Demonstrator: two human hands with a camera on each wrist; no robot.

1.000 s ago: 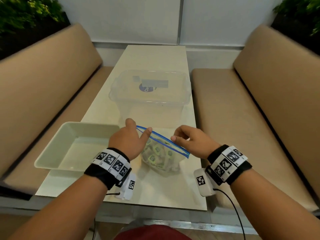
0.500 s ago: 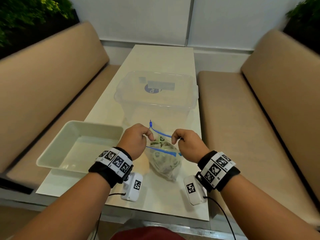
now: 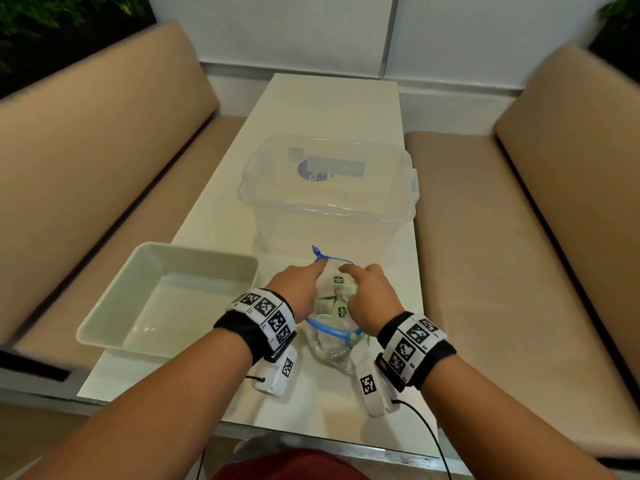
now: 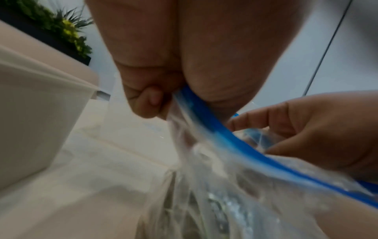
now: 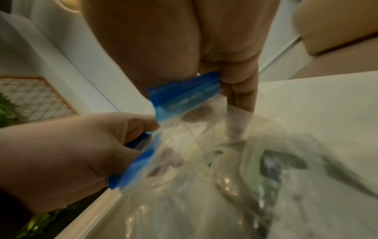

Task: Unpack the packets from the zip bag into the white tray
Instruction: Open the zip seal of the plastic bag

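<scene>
On a pale table [image 3: 332,109] between two tan benches, two hands pull a zip bag's mouth apart.

From left: the white tray [image 3: 166,299] sits at the table's near-left edge, nothing visible inside it. Beside it, the left hand [image 3: 298,289] pinches one blue lip of the zip bag [image 3: 332,348]; the right hand [image 3: 370,296] pinches the other. Small packets [image 3: 337,296] lie inside the bag. Behind it stands a clear lidded box [image 3: 329,188].
</scene>
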